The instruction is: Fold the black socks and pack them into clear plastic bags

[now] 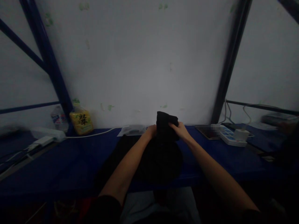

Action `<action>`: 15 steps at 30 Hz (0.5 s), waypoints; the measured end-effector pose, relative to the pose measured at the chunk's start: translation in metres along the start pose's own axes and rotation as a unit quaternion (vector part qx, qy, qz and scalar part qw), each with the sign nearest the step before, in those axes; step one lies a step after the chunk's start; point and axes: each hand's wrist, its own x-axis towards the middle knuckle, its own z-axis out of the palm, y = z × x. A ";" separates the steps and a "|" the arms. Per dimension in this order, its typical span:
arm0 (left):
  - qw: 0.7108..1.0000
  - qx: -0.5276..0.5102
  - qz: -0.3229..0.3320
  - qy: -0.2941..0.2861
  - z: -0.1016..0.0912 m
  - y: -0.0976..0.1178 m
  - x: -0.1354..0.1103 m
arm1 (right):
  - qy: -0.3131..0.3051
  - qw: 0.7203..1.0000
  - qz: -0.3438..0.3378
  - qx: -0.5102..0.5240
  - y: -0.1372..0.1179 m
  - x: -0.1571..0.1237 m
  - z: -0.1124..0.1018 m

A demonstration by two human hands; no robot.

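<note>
A folded piece of black cloth [166, 124] is raised above the table, between my two hands. My right hand [178, 129] grips its right side, thumb pressed on the near face. At its left edge is my left hand [152, 130], closed, with the fingertips hidden behind the cloth. More black fabric [161, 163] lies in a dark heap on the blue table under my hands and forearms. In this dim light I cannot tell whether the raised piece and the heap are joined, nor what kind of garment it is.
A yellow bottle [81, 119] and a clear bottle [59, 119] stand at the back left. A clear plastic bag [132, 130] lies behind the fabric. To the right are a flat dark device [206, 132] and a white power strip [230, 137] with a plug. Blue metal posts [46, 59] frame the wall.
</note>
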 end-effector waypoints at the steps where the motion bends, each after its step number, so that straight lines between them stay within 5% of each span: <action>1: 0.999 0.018 0.009 -0.026 0.000 -0.002 0.004 | 0.027 0.999 0.012 -0.035 -0.005 0.003 -0.008; 4: 0.996 0.072 0.023 -0.038 -0.008 -0.004 0.010 | 0.064 0.993 0.026 -0.094 -0.019 0.010 -0.033; 9: 0.970 0.176 0.158 -0.065 -0.042 0.009 -0.012 | 0.088 0.986 0.024 -0.141 -0.036 0.023 -0.058; 12: 0.948 0.112 0.253 -0.157 -0.057 0.021 -0.043 | 0.082 0.982 0.023 -0.171 -0.041 0.021 -0.045; 15: 0.936 0.006 0.281 -0.210 -0.057 0.025 -0.071 | 0.044 0.977 0.023 -0.208 -0.042 0.007 -0.013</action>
